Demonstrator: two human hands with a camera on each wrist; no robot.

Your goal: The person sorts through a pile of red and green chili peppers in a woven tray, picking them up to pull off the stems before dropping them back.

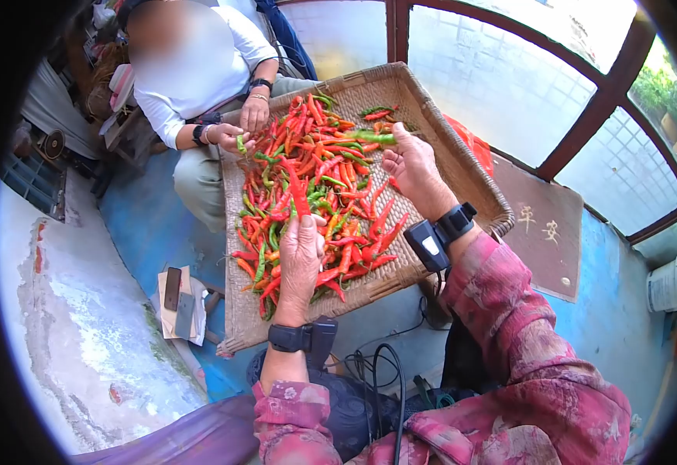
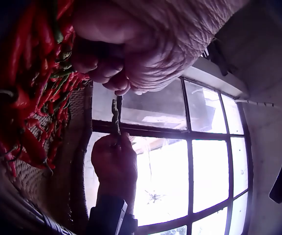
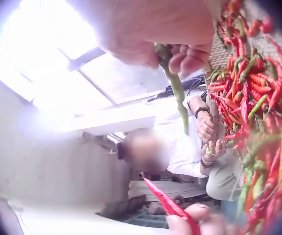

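A person in a pink patterned shirt lifts two chili peppers above a woven tray heaped with red, orange and green ones. The left hand pinches a long red chili pepper near its broad end, thumb and fingers clamped together, the tapered tip pointing away from the hand. The right hand has thumb and fingers closed on the stem end of a green chili pepper, held over the tray's far side, its narrow body reaching in over the pile of peppers. Across the tray sits a second person in a white top, a small green piece at the fingertips.

Both held peppers look light enough for a fingertip pinch. The smooth, glossy red skin is likely firm but a little slippery, and could bruise or split under a hard squeeze; the green one looks slimmer and bumpier. The stem end appears the surest place to grip, with the thin tips likelier to snap.
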